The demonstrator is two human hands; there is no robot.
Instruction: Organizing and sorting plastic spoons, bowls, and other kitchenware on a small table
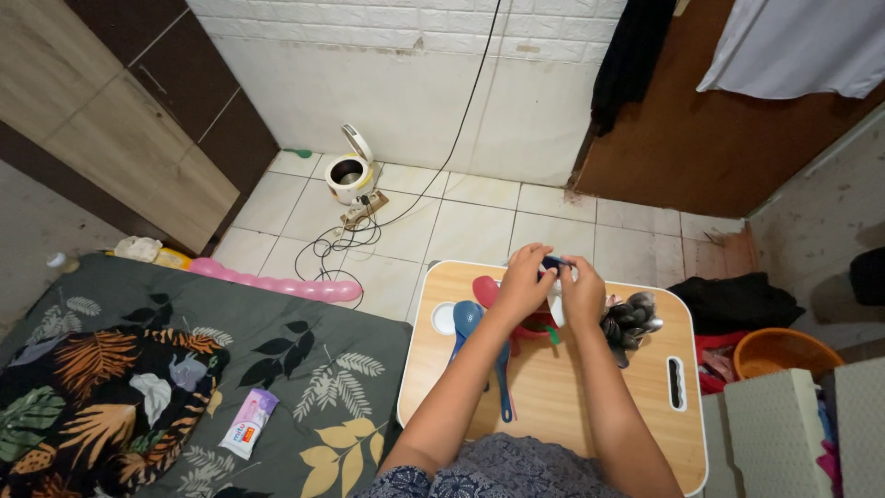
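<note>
My left hand (523,284) and my right hand (584,293) meet above a small wooden lap table (553,397). Together they pinch a small dark blue object (551,263) between the fingertips; its shape is too small to make out. Under my left forearm lie a blue ladle-like spoon (466,321) and a red spoon (485,290). A red item (533,329) sits partly hidden beneath my hands. A bundle of dark metal utensils (631,319) lies just right of my right hand.
A white round lid (443,318) rests on the table's left side. A leaf-print mattress (184,378) with a small tube (249,422) lies to the left. A white rice cooker (352,173) with cables, a pink balloon (286,284), an orange basin (782,350) and dark clothes (737,302) occupy the tiled floor.
</note>
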